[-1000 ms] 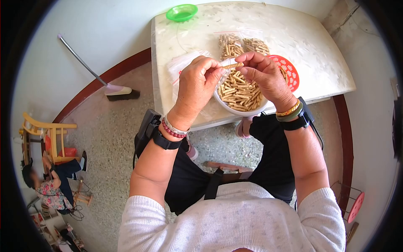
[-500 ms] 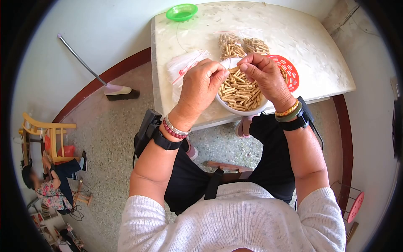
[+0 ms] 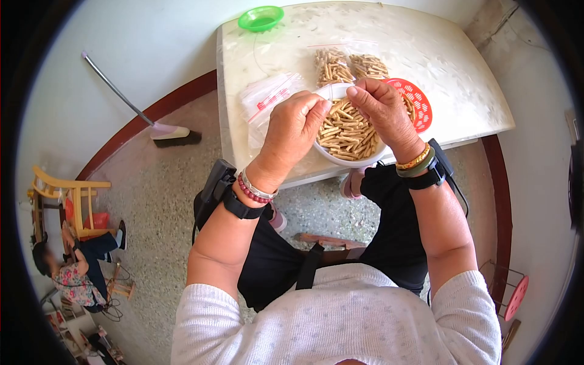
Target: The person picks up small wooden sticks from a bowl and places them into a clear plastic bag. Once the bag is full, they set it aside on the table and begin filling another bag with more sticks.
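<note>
Left hand (image 3: 295, 125) and right hand (image 3: 384, 109) hover near each other, thumbs in against the fingers, over a white bowl (image 3: 350, 163) of tan sticks (image 3: 347, 135), filled bags (image 3: 333, 68) beyond, red perforated tray (image 3: 421, 102) alongside!

Beyond the far edge of the tabletop (image 3: 450, 67) runs a white wall (image 3: 164, 36); a second pale wall (image 3: 544, 103), cracked near the corner, closes off its right side. Dark red skirting (image 3: 188, 94) borders the speckled terrazzo floor (image 3: 161, 201) left and right of the tabletop. Left of it stands a broom (image 3: 167, 130) — and farther that way, a light wooden chair (image 3: 79, 183). Right of the tabletop, nearer the viewer, is a red-seated stool (image 3: 516, 298). Bright light whitens the tabletop's surface.
</note>
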`<state>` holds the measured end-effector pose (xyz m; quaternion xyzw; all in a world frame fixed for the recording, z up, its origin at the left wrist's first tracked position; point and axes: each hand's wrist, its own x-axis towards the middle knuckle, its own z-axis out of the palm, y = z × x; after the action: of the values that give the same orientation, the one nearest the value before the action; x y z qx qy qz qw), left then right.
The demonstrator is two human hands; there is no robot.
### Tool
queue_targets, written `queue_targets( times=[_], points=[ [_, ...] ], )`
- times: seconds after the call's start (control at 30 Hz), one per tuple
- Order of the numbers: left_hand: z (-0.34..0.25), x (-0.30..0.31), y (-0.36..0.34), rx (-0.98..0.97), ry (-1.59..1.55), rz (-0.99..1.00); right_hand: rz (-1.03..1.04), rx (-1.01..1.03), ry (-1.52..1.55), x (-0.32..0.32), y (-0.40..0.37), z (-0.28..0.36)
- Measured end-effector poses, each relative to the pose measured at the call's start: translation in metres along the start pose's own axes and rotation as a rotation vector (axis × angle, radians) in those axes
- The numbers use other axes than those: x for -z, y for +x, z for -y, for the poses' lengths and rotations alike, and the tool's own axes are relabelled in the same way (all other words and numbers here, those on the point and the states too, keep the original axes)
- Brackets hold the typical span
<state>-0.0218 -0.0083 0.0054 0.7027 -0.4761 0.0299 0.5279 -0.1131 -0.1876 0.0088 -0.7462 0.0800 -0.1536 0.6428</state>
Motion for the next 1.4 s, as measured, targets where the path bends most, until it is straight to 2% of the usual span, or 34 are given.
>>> queue_targets(
  times=[0.13, 0.47, 0.63, 1.17, 1.23, 1.37, 1.4],
  points=[
    [-0.01, 0.003, 0.001, 0.074, -0.025, 0.056, -0.007, -0.024, 0.003, 0.0, -0.001, 0.003],
    [-0.005, 0.002, 0.0, 0.056, 0.046, 0.028, -0.027, -0.061, 0.091, 0.002, -0.003, 0.008],
    [-0.001, 0.003, 0.001, 0.032, 0.068, 0.03, 0.036, 0.093, 0.15, -0.005, -0.006, 0.015],
    [-0.003, 0.006, 0.002, 0.017, 0.05, 0.051, 0.048, 0.095, 0.123, -0.003, -0.003, 0.008],
    [0.0, 0.007, 0.001, 0.094, -0.031, 0.017, 0.04, 0.093, 0.139, -0.002, -0.002, 0.009],
    [0.014, 0.014, 0.005, 0.083, -0.024, -0.025, 0.008, 0.084, 0.121, -0.002, -0.003, 0.012],
    [0.017, 0.018, 0.006, 0.13, -0.01, -0.038, -0.001, 0.086, 0.113, -0.001, -0.004, 0.011]
  ],
)
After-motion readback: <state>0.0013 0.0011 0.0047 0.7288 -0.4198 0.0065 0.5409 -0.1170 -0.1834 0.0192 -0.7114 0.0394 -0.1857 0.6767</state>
